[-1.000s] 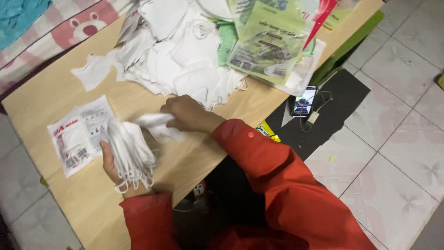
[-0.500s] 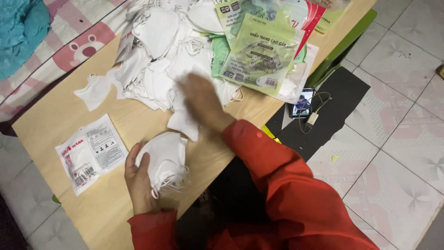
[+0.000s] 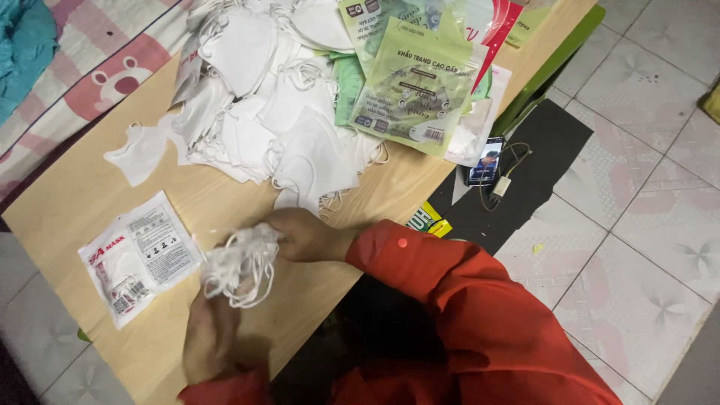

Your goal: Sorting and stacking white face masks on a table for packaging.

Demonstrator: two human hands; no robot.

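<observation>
- Bundle of masks point(image 3: 238, 264): white, soft, ear loops dangling loose.
- Left hand point(image 3: 210, 337), right hand point(image 3: 304, 234): fingers clamped on bundle above desk point(image 3: 82, 202).

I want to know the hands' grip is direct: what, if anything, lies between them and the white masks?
Nothing visible: the left hand and right hand both touch the bunch of white masks directly.

I sit at a light wooden table point(image 3: 90, 187) on a floor of pale patterned tiles point(image 3: 645, 150). A black mat point(image 3: 540, 172) lies beside me with 1 phone point(image 3: 486, 161) on it. Past the table's far edge is a pink cartoon-print sheet point(image 3: 112, 67).
</observation>
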